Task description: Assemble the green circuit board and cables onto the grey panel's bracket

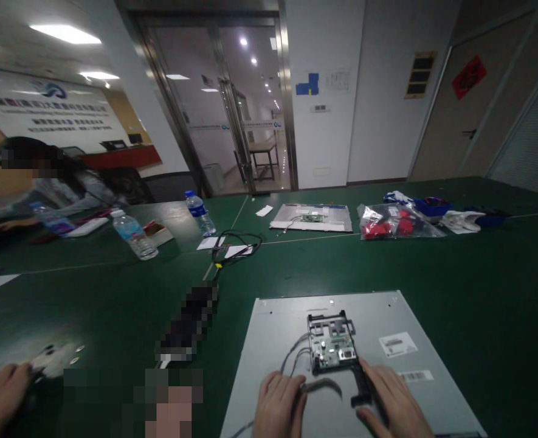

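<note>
Below me lies a large flat grey metal panel point(296, 319), and on it sits a black plastic frame point(362, 386) around a green circuit board point(330, 356). My left hand point(278, 401) is closed at the lower left of the board, its fingertips around a dark flat cable point(326, 384) that curves to the right. Against the frame's lower right arm rests my right hand point(396, 398), fingers along one side and thumb at the other. Thin grey wires point(291, 353) run from the board's left side down beneath my left hand.
Another person's hand point(2, 392) is at the left edge near blurred metal parts. A pixelated dark device point(191, 319) with a coiled black cable point(255, 246) lies left of the panel. Bottles point(134, 234), a second panel point(291, 214) and a plastic bag point(396, 224) stand farther back.
</note>
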`<state>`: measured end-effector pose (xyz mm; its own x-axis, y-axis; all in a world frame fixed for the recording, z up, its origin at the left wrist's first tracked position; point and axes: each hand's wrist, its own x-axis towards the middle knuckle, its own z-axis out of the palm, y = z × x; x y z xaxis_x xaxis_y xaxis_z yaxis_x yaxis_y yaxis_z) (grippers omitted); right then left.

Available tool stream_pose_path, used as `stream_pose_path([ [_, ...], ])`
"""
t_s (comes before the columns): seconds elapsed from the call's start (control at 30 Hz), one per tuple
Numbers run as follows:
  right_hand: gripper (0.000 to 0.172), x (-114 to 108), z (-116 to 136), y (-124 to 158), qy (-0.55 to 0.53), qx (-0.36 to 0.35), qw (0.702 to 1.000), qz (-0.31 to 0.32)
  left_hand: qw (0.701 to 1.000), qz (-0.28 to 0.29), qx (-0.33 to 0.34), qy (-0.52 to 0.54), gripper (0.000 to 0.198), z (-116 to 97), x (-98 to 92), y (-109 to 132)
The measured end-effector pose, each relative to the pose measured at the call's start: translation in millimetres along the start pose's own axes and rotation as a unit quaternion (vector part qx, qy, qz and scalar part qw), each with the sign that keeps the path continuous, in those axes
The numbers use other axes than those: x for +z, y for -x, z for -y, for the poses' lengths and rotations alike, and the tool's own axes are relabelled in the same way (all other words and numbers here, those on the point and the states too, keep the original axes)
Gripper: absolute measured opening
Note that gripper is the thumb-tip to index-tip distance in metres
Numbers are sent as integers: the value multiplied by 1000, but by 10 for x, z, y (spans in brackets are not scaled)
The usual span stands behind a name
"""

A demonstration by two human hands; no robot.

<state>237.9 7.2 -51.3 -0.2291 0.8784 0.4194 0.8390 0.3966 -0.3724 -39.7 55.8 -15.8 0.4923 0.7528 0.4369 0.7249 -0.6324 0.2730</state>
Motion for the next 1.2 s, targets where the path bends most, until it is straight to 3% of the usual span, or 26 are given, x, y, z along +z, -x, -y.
stream_pose_path([
  [0.2, 63, 13, -11, 9, -15, -17, 1000, -17, 1000, 7, -7, 7, 20, -22, -22, -14],
  [0.53, 57, -53, 6, -34, -36, -3, 999, 15, 999, 42, -20, 3, 22, -34, -6, -21],
  [0.93, 53, -233, -32, -75, -90, 36, 993, 74, 999, 17, -47, 3, 21, -149, 45, -16],
  [1.2, 41, -278, 208, -176, -75, 18, 995, 56, 999, 13, -30, -19, 20, -218, 52, -25],
])
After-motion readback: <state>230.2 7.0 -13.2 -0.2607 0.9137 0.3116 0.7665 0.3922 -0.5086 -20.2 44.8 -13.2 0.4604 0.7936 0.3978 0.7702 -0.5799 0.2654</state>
